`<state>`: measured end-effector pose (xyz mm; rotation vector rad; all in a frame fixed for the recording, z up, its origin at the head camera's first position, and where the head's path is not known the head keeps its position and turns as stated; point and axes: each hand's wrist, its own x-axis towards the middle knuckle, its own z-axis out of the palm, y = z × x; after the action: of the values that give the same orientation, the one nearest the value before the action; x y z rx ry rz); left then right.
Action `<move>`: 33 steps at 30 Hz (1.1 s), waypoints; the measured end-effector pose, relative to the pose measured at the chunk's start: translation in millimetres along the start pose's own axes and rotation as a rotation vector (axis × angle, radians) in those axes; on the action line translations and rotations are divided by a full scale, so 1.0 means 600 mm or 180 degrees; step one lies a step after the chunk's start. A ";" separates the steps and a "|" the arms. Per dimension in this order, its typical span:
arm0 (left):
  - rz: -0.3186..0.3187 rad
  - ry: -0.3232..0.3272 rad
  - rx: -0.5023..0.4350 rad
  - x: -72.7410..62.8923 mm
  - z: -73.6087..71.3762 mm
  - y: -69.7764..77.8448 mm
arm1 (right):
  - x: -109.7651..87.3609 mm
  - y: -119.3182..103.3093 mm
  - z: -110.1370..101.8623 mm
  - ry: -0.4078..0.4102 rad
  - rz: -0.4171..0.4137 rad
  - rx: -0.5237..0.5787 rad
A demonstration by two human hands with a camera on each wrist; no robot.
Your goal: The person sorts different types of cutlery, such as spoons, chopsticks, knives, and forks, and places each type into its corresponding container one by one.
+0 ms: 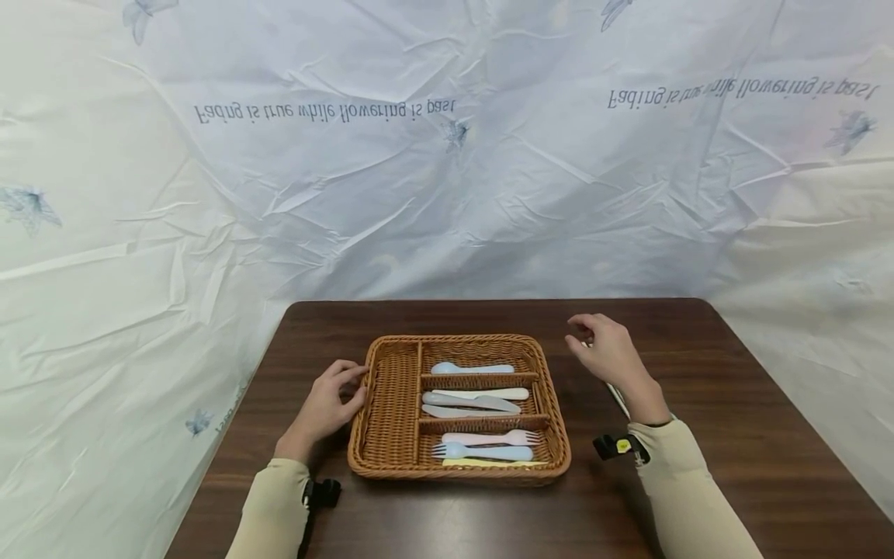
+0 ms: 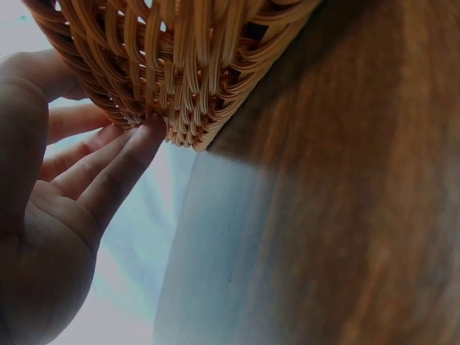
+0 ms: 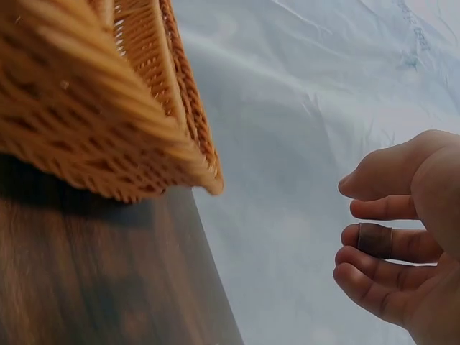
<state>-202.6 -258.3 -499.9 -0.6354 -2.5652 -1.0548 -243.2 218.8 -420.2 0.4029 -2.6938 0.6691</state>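
Observation:
A brown wicker cutlery tray [image 1: 391,472] stands on the table. My left hand [image 1: 323,404] is at its left wall, with extended fingertips touching the weave in the left wrist view. Right of the tray, my right hand [image 1: 606,349] is raised above the table with loosely bent fingers and nothing between them. A light blue spoon [image 1: 475,369] lies in the back compartment. Pale knives [image 1: 471,412] share the middle one. The front one holds a pink fork [image 1: 482,439], a light blue fork [image 1: 489,451] and a partly hidden yellow piece of cutlery [image 1: 475,463].
A thin whitish stick-like thing [image 1: 618,400] shows beneath the right hand and wrist, mostly hidden. The tray's long left compartment shows its woven floor. The dark wooden table [image 1: 454,516] reaches back to a wrinkled white printed sheet [image 1: 447,210], which also hangs on both sides.

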 end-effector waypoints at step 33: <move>0.0018 -0.0006 0.0016 0.001 -0.002 -0.005 | -0.066 0.093 -0.024 -0.0261 0.0511 -0.0150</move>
<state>-204.5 -260.8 -500.8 -0.6424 -2.5652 -1.0459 -223.0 280.8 -445.6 0.2076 -2.8364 0.6442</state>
